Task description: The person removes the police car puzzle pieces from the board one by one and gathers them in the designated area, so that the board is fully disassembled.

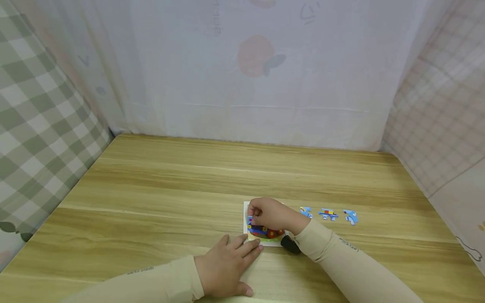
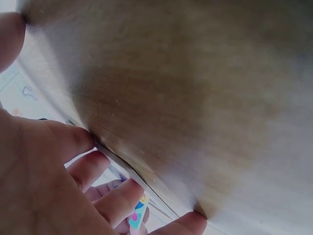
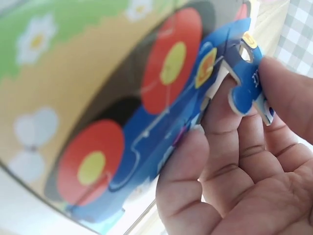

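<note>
A jigsaw puzzle board (image 1: 245, 216) with a white border lies on the table, part of a vehicle with red and yellow wheels showing on it. My right hand (image 1: 270, 214) is over the board and hides its upper part. In the right wrist view, that hand pinches a blue jigsaw piece (image 3: 243, 93) between thumb and fingers, tilted beside the assembled blue pieces. My left hand (image 1: 227, 267) rests with fingers spread, its fingertips (image 2: 129, 193) at the board's near edge and its thumb on the table.
Three loose jigsaw pieces lie in a row right of the board: a left one (image 1: 306, 211), a middle one (image 1: 328, 213) and a right one (image 1: 351, 216). A black object (image 1: 290, 245) sits by the right wrist. Fabric walls (image 1: 246, 122) border the wooden table (image 1: 170, 181).
</note>
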A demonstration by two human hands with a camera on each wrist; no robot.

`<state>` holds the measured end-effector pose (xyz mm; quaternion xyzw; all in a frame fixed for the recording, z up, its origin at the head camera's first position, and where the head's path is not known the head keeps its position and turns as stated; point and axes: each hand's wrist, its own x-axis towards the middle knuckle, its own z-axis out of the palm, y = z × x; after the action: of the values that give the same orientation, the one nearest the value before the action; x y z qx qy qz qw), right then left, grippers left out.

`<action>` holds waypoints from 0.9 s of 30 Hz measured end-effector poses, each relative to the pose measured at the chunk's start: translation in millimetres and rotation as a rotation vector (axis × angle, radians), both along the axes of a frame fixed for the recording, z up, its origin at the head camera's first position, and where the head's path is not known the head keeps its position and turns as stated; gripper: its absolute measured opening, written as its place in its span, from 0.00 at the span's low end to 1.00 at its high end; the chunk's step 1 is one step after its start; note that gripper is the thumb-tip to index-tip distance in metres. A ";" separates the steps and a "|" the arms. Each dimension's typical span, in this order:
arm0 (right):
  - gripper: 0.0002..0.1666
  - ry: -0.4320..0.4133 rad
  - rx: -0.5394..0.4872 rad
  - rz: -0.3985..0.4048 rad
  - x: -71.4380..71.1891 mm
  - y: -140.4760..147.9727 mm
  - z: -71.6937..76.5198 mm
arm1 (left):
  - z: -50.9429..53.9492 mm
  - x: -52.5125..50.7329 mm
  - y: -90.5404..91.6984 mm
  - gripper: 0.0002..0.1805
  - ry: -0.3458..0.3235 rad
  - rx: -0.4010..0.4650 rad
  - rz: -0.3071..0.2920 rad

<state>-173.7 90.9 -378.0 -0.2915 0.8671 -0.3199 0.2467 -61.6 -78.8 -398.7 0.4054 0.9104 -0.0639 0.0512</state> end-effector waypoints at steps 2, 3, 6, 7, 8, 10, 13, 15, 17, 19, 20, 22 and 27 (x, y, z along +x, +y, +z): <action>0.06 0.002 0.001 0.001 -0.4 0.2 -0.3 | 0.5 0.1 0.4 0.47 0.003 -0.008 0.001; 0.06 0.001 0.003 -0.002 -0.6 0.2 -0.1 | 0.5 0.0 0.6 0.47 0.003 -0.013 0.000; 0.06 -0.008 -0.010 0.006 -0.1 0.4 1.8 | 0.7 0.1 1.0 0.48 0.004 -0.023 -0.003; 0.06 -0.012 -0.014 0.008 0.2 0.5 2.6 | 0.7 0.2 1.1 0.48 0.001 -0.027 -0.003; 0.06 -0.016 -0.019 0.010 0.7 0.6 3.6 | 0.6 0.0 1.1 0.48 -0.003 -0.029 -0.003; 0.05 -0.020 -0.032 0.015 1.3 0.9 4.7 | 0.8 0.1 1.3 0.49 -0.011 -0.036 0.000; 0.04 -0.011 -0.040 -0.006 0.7 3.1 4.1 | 0.6 0.2 1.6 0.50 -0.022 -0.040 0.005; 0.03 -0.008 -0.062 -0.027 0.1 6.3 4.3 | 0.8 0.0 1.9 0.50 -0.023 -0.041 0.006; 0.03 -0.004 -0.080 -0.053 -0.6 10.0 5.3 | 0.7 -0.1 2.0 0.50 -0.024 -0.037 0.006; 0.03 0.002 -0.100 -0.069 -1.0 14.6 7.6 | 0.6 0.3 2.1 0.49 -0.018 -0.031 0.006; 0.03 0.004 -0.111 -0.075 -1.3 17.1 8.7 | 0.7 0.2 2.0 0.49 -0.018 -0.029 0.007; 0.03 0.017 -0.119 -0.090 -1.6 22.7 10.6 | 0.4 0.2 2.0 0.48 -0.021 -0.025 0.012; 0.02 0.036 -0.128 -0.138 -0.9 38.7 14.4 | -0.1 -1.1 2.5 0.48 -0.037 -0.023 0.015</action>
<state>-174.7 129.5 -363.6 -0.2520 0.8671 -0.3856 0.1894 -62.7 -76.4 -398.9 0.3992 0.9115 -0.0666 0.0732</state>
